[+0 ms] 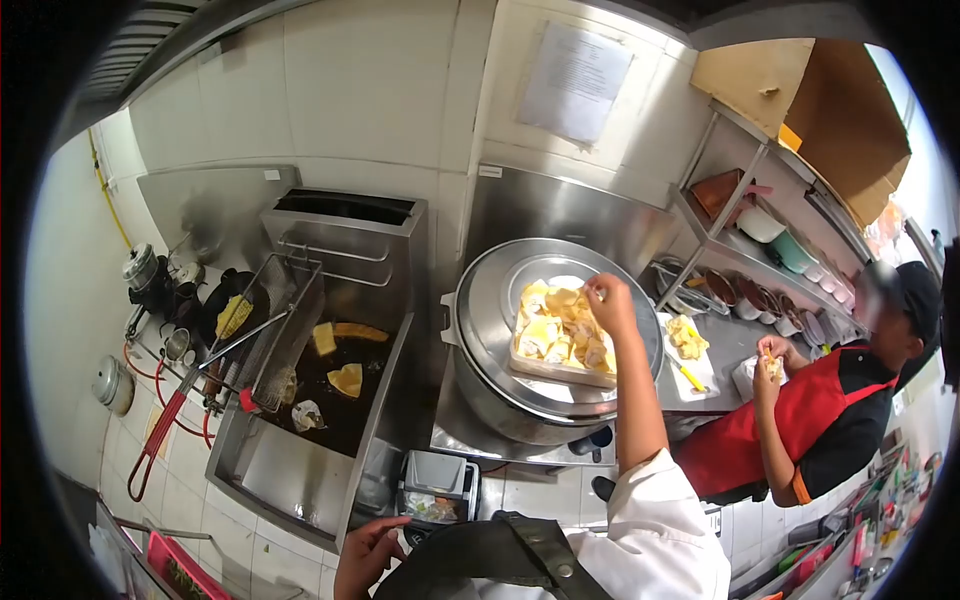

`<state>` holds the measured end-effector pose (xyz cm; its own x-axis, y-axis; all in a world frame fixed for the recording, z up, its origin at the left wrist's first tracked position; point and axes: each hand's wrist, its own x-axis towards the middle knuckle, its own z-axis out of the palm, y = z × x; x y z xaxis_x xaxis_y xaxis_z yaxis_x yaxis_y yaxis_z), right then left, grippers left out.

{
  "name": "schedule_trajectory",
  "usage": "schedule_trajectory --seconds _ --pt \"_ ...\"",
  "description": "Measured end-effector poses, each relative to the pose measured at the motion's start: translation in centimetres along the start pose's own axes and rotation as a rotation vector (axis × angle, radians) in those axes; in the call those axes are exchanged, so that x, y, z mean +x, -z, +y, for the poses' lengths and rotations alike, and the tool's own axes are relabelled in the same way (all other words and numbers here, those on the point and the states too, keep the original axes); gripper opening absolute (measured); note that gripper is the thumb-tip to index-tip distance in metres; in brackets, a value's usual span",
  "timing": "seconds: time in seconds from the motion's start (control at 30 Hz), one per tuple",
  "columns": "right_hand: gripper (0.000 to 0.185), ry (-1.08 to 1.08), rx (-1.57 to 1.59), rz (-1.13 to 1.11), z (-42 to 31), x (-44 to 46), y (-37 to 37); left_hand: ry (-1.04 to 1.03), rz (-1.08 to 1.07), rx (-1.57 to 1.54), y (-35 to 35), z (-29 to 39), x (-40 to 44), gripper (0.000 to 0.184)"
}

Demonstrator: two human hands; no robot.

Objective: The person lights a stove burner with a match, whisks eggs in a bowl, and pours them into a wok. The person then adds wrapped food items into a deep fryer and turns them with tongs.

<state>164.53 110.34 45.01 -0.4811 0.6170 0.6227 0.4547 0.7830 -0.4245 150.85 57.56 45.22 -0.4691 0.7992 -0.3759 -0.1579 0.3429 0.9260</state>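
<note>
My right hand (612, 302) reaches over the right side of a shallow rectangular tub (565, 374) heaped with folded yellow dumplings (560, 325). Its thumb and fingers are pinched together at the heap's edge; what is between them, I cannot make out. The tub rests on the lid of a large metal pot (480, 285). My left hand (370, 555) hangs low beside my dark apron, fingers loosely bent and apart, holding nothing visible. In the deep fryer (385, 400) to the left, yellow pieces (345, 380) and one pale piece (308, 415) float in dark oil.
A wire basket (275, 370) with a long red handle (160, 440) hangs across the fryer's left side. On the right, a co-worker in a red apron (760, 445) handles a yellow piece near a white board (690, 355). A grey bin (435, 480) stands below.
</note>
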Motion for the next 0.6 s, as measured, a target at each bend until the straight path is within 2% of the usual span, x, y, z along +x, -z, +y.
schedule_trajectory --seconds 0.03,0.17,0.3,0.37,0.43,0.5,0.6 --pt "0.012 0.041 0.031 0.053 -1.0 0.7 0.9 0.010 -0.001 -0.006 0.2 0.0 0.0 0.032" --pt "0.013 -0.075 0.231 -0.228 -6.7 2.9 3.3 0.017 -0.035 -0.069 1.9 -1.1 0.0 0.030" --pt "0.010 0.017 0.318 -0.426 -14.5 2.4 1.5 -0.048 -0.022 -0.118 4.3 -4.3 0.1 0.029" --pt "0.008 0.022 0.494 -0.587 -18.9 0.7 -2.1 -0.013 -0.041 -0.107 6.1 -4.1 -0.6 0.030" --pt "0.010 0.042 0.487 -0.730 -22.7 -1.9 -7.5 -0.044 -0.033 -0.143 7.8 -5.6 -1.0 0.030" --pt "0.012 0.181 0.430 -0.853 -26.1 -4.4 -13.7 0.008 0.002 -0.185 9.7 -5.7 -2.0 0.030" --pt "0.020 0.317 0.158 -0.879 -31.1 -8.7 -21.2 0.010 0.081 -0.177 11.4 -5.5 -3.2 0.029"
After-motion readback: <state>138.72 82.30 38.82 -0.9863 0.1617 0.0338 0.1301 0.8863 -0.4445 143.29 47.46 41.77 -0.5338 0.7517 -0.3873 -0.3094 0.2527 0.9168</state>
